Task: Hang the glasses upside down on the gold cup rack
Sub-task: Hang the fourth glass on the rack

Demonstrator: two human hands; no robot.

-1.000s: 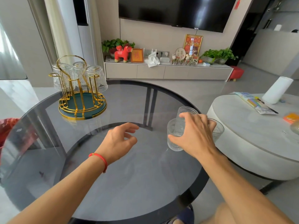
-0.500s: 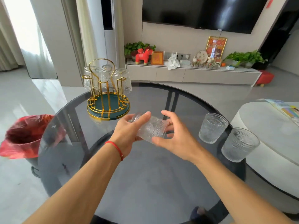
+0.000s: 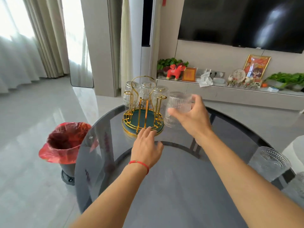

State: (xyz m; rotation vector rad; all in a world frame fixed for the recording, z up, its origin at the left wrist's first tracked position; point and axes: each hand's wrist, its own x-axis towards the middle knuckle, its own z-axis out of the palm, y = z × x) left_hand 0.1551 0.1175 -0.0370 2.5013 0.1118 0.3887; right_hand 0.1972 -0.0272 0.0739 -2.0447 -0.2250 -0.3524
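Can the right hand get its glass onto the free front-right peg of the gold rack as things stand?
Probably yes: the right hand holds the glass inverted beside the bare peg, with nothing between; the left hand stays low.

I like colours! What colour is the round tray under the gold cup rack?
Dark teal green tray, seen from the head camera.

Red-lined bin [image 3: 65, 143] beside glass table [image 3: 172, 186]; television [image 3: 243, 20] beyond.

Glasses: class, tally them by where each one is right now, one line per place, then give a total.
Hanging upside down on the gold cup rack: 3
Held in the right hand: 1
Standing on the glass table: 2
Total: 6
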